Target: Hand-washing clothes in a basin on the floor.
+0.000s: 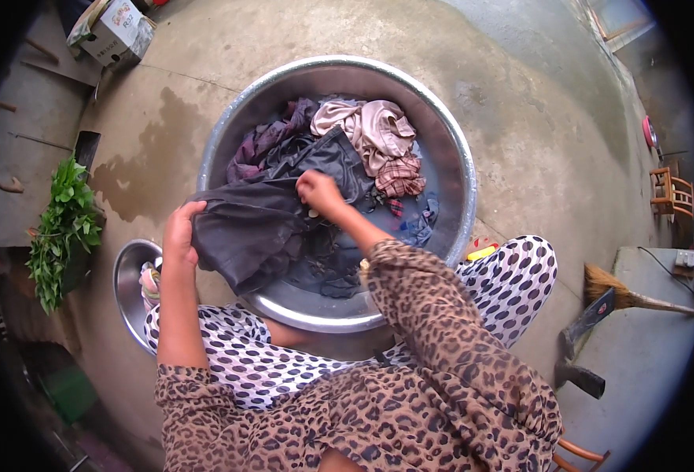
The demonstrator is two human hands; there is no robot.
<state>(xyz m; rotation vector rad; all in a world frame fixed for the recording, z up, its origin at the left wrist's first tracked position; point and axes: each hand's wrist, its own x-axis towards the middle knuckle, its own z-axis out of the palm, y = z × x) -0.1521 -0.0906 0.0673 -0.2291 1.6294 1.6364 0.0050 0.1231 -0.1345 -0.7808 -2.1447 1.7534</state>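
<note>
A wide metal basin point(462, 177) stands on the floor before me, holding water and wet clothes. My left hand point(183, 230) grips one edge of a dark, wet garment point(246, 227) that drapes over the basin's left rim. Fingers curled, my right hand point(318, 190) pinches the same garment over the middle of the basin. Beyond it lie a shiny pale pink cloth point(370, 127), a purple cloth point(276, 133) and a pink checked cloth point(401, 176). Some blue fabric point(422, 221) soaks near the right wall.
A smaller metal bowl point(125, 289) with a striped cloth point(150, 283) sits by my left leg. A yellow object point(480, 253) lies beside my right knee. Leafy greens point(63, 230) are at left, a carton point(114, 35) is at upper left. On the right are a broom point(618, 292) and a wooden chair point(671, 192).
</note>
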